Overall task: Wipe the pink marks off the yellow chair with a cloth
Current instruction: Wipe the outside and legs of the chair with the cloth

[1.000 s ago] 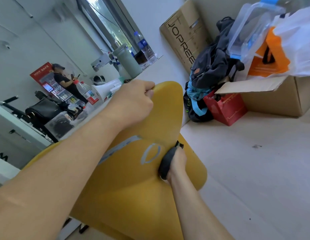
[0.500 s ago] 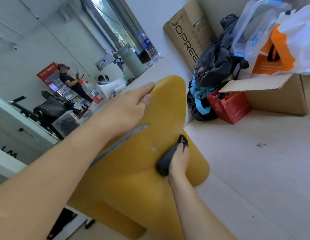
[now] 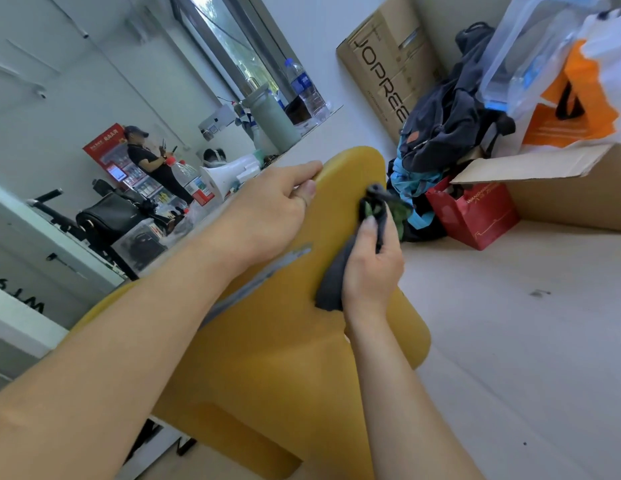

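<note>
Now the oval is gone, one long pale streak (image 3: 259, 277) left; right hand (image 3: 371, 268) clutches a crumpled dark cloth (image 3: 331, 284), left hand (image 3: 267, 209) grips the yellow plastic chair (image 3: 267, 348).

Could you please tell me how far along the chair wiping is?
Done: the chair around the cloth looks clean. In hand: the right hand holds the cloth against it; the left hand grips its top edge. Left: one long streak beside the left forearm.

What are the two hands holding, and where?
The right hand grips the dark cloth around its middle; the left hand holds the yellow chair by its top edge.
</note>
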